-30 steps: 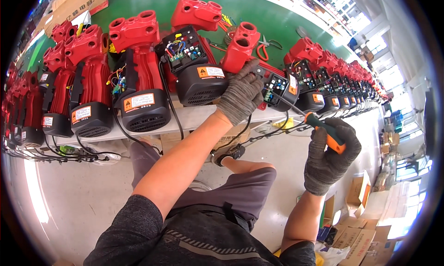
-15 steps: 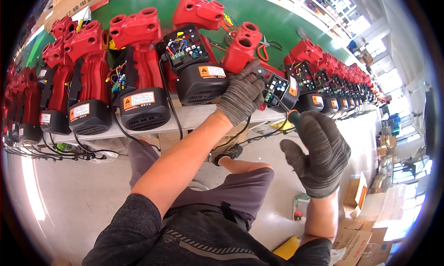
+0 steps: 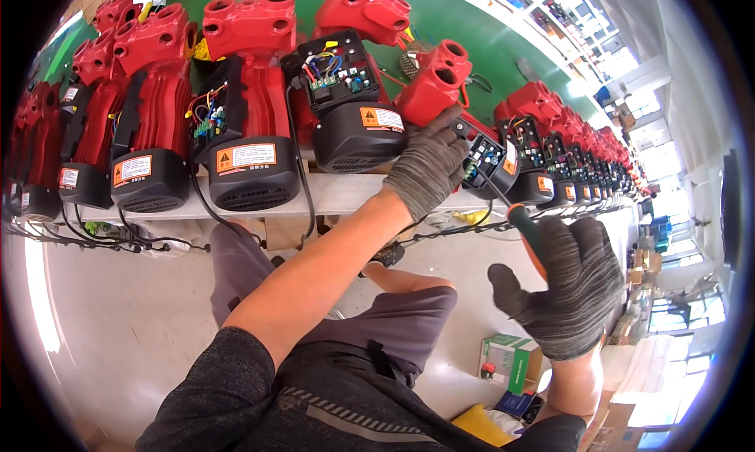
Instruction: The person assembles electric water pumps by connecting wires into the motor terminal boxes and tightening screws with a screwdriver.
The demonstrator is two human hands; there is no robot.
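Note:
My gloved left hand point(image 3: 431, 167) is on a red pump point(image 3: 435, 81), fingers curled over its body beside an uncovered black terminal box point(image 3: 489, 159). Green terminals and small wired parts show in that box. A screwdriver point(image 3: 528, 233) with a dark green and orange handle is in my gloved right hand point(image 3: 572, 288). The fingers bend round the handle while the thumb stands away from it. Its shaft slants up and left into the terminal box; the tip is too small to make out. Left of this pump, another pump's open terminal box point(image 3: 334, 71) shows coloured wires.
More red pumps with black fan covers point(image 3: 255, 177) line the bench edge on both sides. Black cables point(image 3: 303, 177) hang off the front. Pliers point(image 3: 476, 82) lie on the green bench top point(image 3: 448, 16). A green and white box point(image 3: 507, 361) sits on the floor at right.
The view has shifted slightly, moving the bench in the picture. My right hand has opened its thumb and fingers somewhat along the screwdriver handle. My left hand stays on the same pump.

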